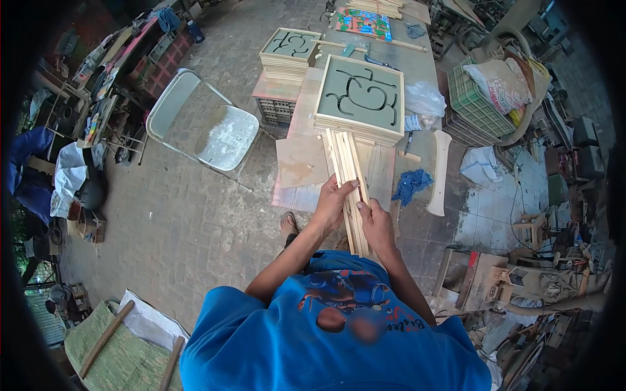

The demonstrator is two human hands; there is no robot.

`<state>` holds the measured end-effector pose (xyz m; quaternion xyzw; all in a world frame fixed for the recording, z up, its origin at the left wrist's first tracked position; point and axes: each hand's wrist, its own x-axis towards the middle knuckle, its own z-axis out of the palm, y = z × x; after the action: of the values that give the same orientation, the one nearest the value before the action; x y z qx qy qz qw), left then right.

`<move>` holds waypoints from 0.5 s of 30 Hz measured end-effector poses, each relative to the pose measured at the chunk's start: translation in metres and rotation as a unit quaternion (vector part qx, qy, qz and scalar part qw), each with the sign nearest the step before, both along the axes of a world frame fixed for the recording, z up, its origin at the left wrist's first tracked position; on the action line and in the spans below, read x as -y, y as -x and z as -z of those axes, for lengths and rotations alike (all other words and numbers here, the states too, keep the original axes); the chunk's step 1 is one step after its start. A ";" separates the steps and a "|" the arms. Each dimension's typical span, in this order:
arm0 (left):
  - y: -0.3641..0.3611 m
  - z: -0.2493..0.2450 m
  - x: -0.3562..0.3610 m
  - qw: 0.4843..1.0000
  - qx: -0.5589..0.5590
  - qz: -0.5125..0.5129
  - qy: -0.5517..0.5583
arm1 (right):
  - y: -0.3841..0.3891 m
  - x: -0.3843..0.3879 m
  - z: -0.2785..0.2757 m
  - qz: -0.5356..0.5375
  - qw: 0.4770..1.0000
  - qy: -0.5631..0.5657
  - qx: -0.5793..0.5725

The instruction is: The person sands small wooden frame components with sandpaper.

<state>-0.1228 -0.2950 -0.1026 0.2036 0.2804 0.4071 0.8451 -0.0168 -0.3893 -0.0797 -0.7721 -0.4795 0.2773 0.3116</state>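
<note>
A bundle of thin, pale wooden strips (342, 154) is held lengthwise in front of my body, its far end reaching to the edge of the table. My left hand (331, 203) is wrapped round the bundle from the left, thumb lying across the top. Lower down, my right hand (377, 225) grips the same strips from the right side. Just beyond them is a stack of wooden-framed panels (360, 94), the top one grey-green with dark curved grooves. A flat brown board (302, 161) lies on the table left of the strips.
A smaller stack of framed panels (289, 49) stands at the back left. Right of the strips lie a blue cloth (413, 186) and a long pale wooden piece (440, 173). A white-seated folding chair (227, 138) stands left. A green crate (479, 101) with sacks is at right.
</note>
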 end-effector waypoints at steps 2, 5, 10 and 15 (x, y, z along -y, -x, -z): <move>0.000 -0.003 -0.001 1.000 -0.011 0.008 0.002 | 0.004 0.000 -0.002 -0.005 0.999 -0.016 0.051; -0.002 -0.018 0.002 1.000 -0.012 0.010 0.020 | 0.004 0.000 0.001 -0.031 0.995 0.008 0.096; -0.010 -0.013 0.005 1.000 -0.023 0.005 0.010 | 0.001 -0.003 -0.009 -0.054 0.987 0.048 0.146; -0.018 0.005 0.008 0.998 -0.052 -0.005 -0.031 | -0.001 0.001 -0.010 -0.051 0.984 0.051 0.163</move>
<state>-0.1046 -0.3029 -0.1080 0.2492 0.3127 0.4081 0.8207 -0.0162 -0.3903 -0.0698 -0.7966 -0.5475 0.1873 0.1750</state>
